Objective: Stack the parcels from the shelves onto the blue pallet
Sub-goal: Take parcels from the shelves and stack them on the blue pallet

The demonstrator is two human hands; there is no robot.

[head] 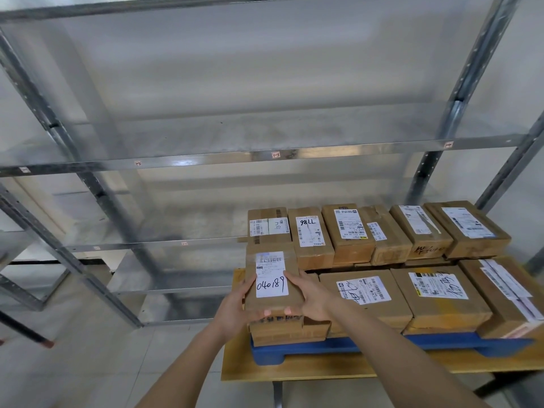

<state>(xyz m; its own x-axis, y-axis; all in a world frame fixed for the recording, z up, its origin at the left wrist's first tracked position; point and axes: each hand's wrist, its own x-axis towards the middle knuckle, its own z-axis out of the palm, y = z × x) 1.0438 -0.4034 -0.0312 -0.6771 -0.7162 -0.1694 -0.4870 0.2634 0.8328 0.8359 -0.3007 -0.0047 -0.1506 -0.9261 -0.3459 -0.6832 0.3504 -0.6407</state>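
Two hands hold one parcel [272, 285] over the near left corner of the blue pallet [338, 347]. The left hand [235, 307] wraps its left edge and the right hand [312, 295] its right edge. Both sets of fingers are curled around the carton, fingertips showing along its near face, so the grip is clamped on the box from both sides. Held that way, label up with "040189" written on it, the box stays level and can be lowered square onto the carton beneath it [290, 329], which already sits at that corner. I cannot tell whether the two boxes are touching yet.

The pallet rests on a wooden table [294, 368] and carries the load. A near row of wide flat cartons runs to the right, among them one with a scrawled label [365, 295] and another [441, 295] just beside it. On top at the far side stands a second tier of smaller boxes packed edge to edge, including one marked "98LL" [310, 237]. The gap at the near left looks like the natural slot for the held parcel, keeping the stack tight and even.

The metal shelving [206, 160] behind and to the left shows no parcels in the part visible here, so by my reckoning the job is close to its end.
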